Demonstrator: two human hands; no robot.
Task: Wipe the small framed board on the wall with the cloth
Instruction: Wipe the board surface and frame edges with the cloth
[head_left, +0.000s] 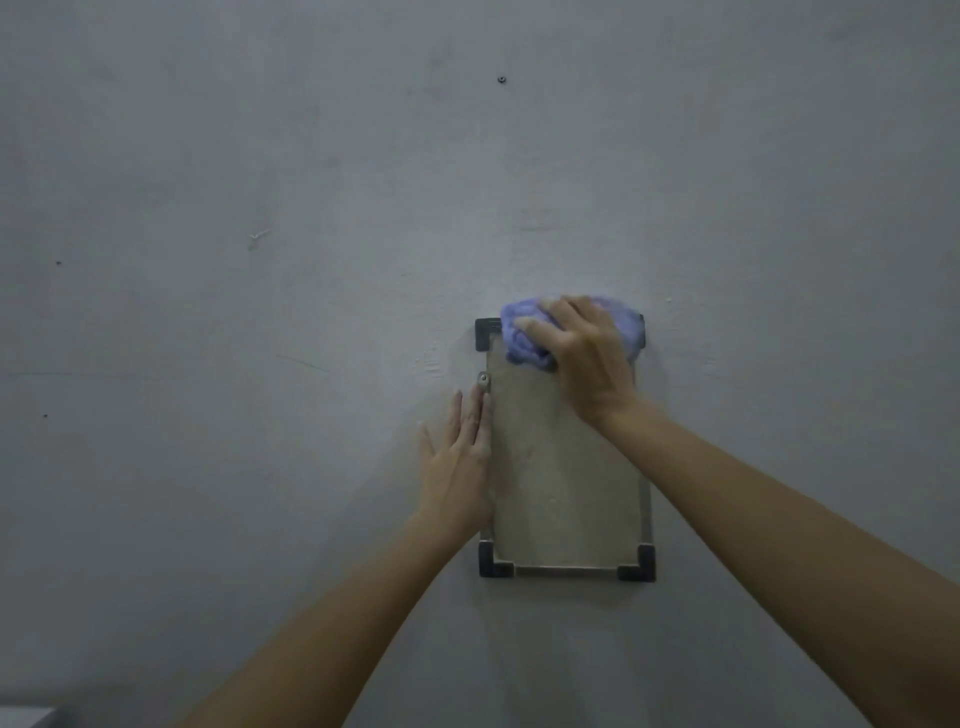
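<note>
A small upright board (566, 499) with a beige face, thin metal frame and black corner caps hangs on the grey wall. My right hand (582, 358) grips a bunched purple cloth (519, 332) and presses it against the board's top edge, hiding the top right corner. My left hand (460, 457) lies flat with straight fingers against the board's left edge, fingertips just below a small metal screw clip (483, 379).
The grey wall (311, 260) fills the view, with a small screw (501, 79) high above the board and a few marks at the left. A pale ledge corner (26, 717) shows at the bottom left.
</note>
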